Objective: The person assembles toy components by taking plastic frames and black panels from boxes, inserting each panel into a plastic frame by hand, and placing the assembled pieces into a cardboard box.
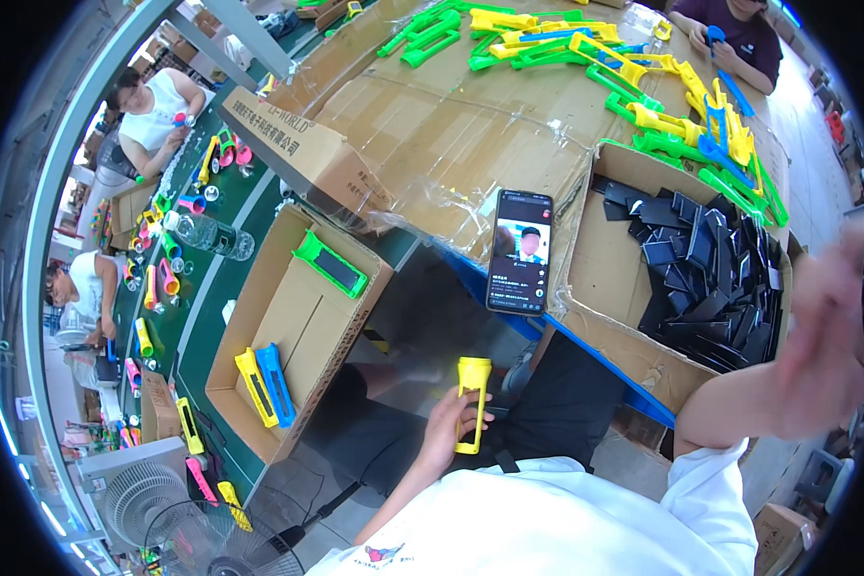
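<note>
My left hand (448, 422) is closed round a yellow plastic flashlight casing (473, 371), held upright above my lap, its wide end up and a long opening in its side. My right hand (824, 331) is raised at the right edge, smeared by motion; its fingers cannot be made out. Close to it stands a carton (634, 338) of loose black rectangular panels (701, 264). Another carton (307, 223), on the left, holds a green casing (330, 264), a yellow casing (256, 387) and a blue casing (276, 384) with dark panels set in them.
A phone (520, 252) with its screen lit leans against the panel carton. Green, yellow and blue casings lie heaped on the cardboard-covered table (442, 125) ahead. On the left run a green conveyor (202, 298), a water bottle (211, 236) and fans (144, 494). Several people sit nearby.
</note>
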Demonstrator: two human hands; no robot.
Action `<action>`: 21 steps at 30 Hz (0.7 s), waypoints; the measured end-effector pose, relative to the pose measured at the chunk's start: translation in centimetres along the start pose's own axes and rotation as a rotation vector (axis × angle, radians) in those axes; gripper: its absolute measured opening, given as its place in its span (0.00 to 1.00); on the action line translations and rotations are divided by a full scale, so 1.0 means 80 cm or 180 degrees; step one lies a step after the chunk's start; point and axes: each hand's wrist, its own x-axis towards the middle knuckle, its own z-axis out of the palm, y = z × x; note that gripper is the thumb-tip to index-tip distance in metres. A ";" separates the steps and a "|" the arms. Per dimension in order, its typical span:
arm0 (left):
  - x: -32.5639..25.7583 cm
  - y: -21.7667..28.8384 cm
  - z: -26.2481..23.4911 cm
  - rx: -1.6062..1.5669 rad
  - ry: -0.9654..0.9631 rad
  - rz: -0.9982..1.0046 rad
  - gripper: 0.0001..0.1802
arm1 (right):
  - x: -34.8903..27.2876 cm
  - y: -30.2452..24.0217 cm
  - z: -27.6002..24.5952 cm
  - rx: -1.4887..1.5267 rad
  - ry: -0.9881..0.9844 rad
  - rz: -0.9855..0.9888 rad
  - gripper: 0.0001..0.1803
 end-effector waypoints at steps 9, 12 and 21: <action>-0.014 0.010 -0.021 -0.0132 0.0463 0.0802 0.21 | 0.017 0.088 0.181 -0.0043 -0.0526 0.2325 0.06; -0.016 0.016 -0.019 -0.0147 0.0382 0.0998 0.21 | -0.029 0.118 0.251 0.0519 -0.0584 0.2603 0.09; -0.007 0.015 -0.023 0.0014 0.0397 0.1090 0.20 | -0.127 0.162 0.390 0.1554 0.1149 0.3998 0.11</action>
